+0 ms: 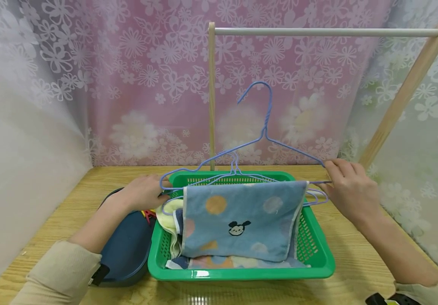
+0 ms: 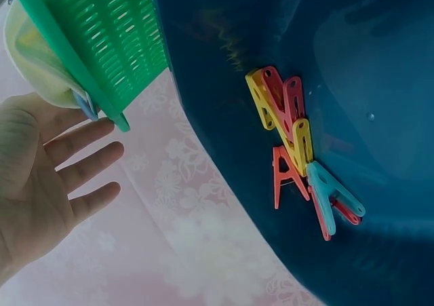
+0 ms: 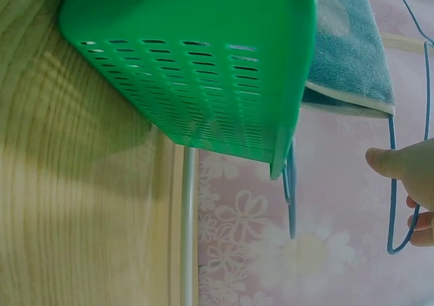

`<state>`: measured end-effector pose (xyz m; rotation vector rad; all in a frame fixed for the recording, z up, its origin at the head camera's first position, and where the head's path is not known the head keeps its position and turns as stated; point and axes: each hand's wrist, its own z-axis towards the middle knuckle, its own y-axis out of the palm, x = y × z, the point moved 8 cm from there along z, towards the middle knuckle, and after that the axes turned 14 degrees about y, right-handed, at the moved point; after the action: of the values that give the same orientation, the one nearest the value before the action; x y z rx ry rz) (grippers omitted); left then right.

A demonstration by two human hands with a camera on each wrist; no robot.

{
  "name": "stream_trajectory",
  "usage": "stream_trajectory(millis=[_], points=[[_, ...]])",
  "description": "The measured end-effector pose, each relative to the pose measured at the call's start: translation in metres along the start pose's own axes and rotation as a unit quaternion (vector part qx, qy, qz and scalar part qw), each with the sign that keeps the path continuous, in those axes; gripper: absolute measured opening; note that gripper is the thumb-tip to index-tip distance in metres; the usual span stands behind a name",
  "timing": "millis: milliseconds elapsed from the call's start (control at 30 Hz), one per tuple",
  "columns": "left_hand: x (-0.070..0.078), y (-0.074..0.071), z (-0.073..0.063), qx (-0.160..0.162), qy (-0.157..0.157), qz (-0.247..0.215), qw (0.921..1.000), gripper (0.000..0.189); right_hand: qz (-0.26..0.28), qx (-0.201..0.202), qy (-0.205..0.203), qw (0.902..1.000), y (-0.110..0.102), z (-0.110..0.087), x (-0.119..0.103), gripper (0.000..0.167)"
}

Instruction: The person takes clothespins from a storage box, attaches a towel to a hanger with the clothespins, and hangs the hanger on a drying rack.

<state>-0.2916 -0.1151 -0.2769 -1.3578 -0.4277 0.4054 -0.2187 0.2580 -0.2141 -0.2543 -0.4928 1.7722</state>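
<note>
A blue towel (image 1: 259,220) with spots and a mouse face drapes over the lower bar of a blue-purple wire hanger (image 1: 268,114), held above a green basket (image 1: 242,276). My right hand (image 1: 352,192) grips the hanger's right end, with thumb and fingers around the wire in the right wrist view. At the hanger's left end is my left hand (image 1: 144,194). Its fingers (image 2: 88,167) look spread and fairly straight in the left wrist view; its thumb is hidden there. More wire hangers (image 1: 235,171) show behind the towel, and other cloths, one pale yellow (image 1: 173,207), lie in the basket.
A dark blue basin (image 1: 127,250) stands left of the basket, with several coloured clothespins (image 2: 291,112) inside. Behind to the right rises a rack with wooden posts (image 1: 212,84) and a white rod (image 1: 325,31). Flowered curtains (image 1: 146,84) enclose the wooden table (image 1: 66,220).
</note>
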Motion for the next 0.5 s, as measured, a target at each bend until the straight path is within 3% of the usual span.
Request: stream_trajectory(millis=[167,333,433,500], points=[[-0.002,-0.001,0.0,-0.003,-0.016,0.007,0.9998,0.011,0.002,0.012,-0.001,0.9999,-0.001,0.003,0.003,0.059],[-0.004,0.002,0.002,-0.035,-0.034,0.002,0.9988,0.006,0.009,0.013,-0.004,0.9999,-0.005,0.005,0.007,0.05],[-0.004,0.001,0.005,-0.044,-0.026,0.009,0.9987,0.003,0.004,0.007,-0.001,1.0,-0.008,0.008,0.01,0.045],[-0.004,0.0,0.006,-0.042,-0.021,0.013,0.9988,0.005,0.004,0.011,0.007,0.9999,-0.012,0.011,0.013,0.053]])
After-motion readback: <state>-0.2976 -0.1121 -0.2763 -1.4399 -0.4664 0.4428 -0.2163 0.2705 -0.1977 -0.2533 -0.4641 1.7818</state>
